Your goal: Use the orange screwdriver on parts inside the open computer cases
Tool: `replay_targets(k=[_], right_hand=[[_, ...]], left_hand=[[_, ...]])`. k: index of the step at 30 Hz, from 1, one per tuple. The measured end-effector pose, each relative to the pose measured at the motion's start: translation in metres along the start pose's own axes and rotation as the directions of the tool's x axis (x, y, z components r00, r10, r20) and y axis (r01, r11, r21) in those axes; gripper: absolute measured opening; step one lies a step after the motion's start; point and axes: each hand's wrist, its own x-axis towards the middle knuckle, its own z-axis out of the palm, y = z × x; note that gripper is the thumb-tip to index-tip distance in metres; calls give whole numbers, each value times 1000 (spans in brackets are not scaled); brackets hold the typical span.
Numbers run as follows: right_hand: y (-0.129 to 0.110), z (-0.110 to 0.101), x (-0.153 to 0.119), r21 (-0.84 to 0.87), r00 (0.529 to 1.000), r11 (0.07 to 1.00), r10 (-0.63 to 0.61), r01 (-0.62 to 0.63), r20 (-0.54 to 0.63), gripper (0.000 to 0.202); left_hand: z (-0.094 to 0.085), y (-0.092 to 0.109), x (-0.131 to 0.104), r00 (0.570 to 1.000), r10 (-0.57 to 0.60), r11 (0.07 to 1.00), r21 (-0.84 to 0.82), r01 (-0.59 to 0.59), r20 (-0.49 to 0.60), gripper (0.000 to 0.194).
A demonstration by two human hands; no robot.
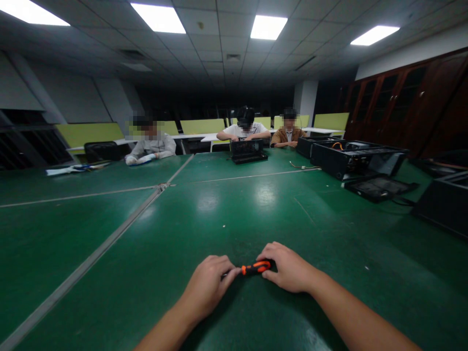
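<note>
Left hand (206, 285): pinching shaft end | right hand (292, 270): curved astride handle butt, firmness unclear | orange-black screwdriver (257, 267): between both hands, well in from worktop's (175, 234) far edge; long axis near crosswise, handle right and slightly farther out | reach: both hands touching, neither clearly nearer

The screwdriver handle (256, 267) is patterned in orange and black, the tabletop (234, 209) green with grey seams.
</note>
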Motion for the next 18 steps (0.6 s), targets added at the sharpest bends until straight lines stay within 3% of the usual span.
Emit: replay_targets(k=[3,11,18], right_hand=[[0,0,0,2,1000,1000,-2,2,3,31],[0,-1,0,9,1000,1000,10,-11,12,28],[-1,-4,0,19,999,1000,20,-21,50,28]], left_hand=[[2,-1,1,1000,-8,999,31,8,-2,34],[4,-6,-2,999,49,996,-70,-50,-16,14],[-2,-4,-3,999,43,999,-27,-43,3,8]])
